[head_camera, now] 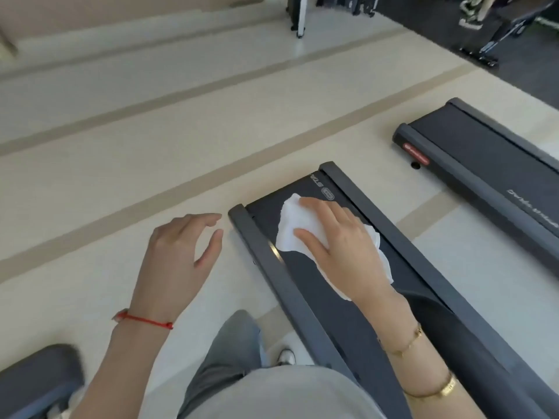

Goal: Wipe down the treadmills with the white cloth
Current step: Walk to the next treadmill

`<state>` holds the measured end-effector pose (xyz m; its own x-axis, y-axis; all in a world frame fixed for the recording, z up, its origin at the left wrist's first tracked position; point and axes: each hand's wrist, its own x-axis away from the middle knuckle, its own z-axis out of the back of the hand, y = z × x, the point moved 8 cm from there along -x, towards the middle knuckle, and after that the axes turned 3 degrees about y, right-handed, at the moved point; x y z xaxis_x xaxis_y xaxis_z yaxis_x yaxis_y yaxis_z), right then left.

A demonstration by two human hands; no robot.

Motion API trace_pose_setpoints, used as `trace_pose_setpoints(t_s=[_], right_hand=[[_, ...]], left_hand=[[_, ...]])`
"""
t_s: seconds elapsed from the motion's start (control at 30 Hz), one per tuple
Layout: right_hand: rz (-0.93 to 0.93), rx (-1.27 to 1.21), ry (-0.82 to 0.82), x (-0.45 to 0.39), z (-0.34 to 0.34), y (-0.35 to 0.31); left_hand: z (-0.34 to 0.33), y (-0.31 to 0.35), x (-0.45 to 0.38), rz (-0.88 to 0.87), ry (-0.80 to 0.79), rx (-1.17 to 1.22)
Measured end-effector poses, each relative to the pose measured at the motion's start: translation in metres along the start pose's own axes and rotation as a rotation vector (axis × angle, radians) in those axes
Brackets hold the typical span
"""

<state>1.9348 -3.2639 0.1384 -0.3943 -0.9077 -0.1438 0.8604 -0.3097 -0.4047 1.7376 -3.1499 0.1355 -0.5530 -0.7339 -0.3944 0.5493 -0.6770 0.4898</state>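
Pressing the white cloth flat-palmed, unclenched, the right hand worked the treadmill, which ran lengthwise toward upper left; the left hand hovered, fingers loose.

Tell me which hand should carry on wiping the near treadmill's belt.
Right. The right hand lies flat on the white cloth on the near treadmill belt. The left hand hovers empty over the floor beside it.
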Motion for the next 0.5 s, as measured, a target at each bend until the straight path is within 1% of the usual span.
trace_pose_setpoints(t_s=[0.13,0.27,0.4,0.5], right_hand=[[0.033,-0.067,-0.021,-0.037,-0.022,-0.006],[0.055,-0.112,-0.028,-0.086,-0.048,-0.016],[0.061,-0.144,-0.025,-0.146,-0.077,-0.036],[0.091,-0.132,-0.019,-0.198,-0.097,-0.064]], left_hand=[[0.014,-0.032,-0.004,0.111,0.045,-0.052],[0.018,-0.071,-0.024,0.182,0.065,-0.081],[0.027,-0.120,-0.064,0.237,0.098,-0.077],[0.040,-0.165,-0.102,0.237,0.095,-0.079]])
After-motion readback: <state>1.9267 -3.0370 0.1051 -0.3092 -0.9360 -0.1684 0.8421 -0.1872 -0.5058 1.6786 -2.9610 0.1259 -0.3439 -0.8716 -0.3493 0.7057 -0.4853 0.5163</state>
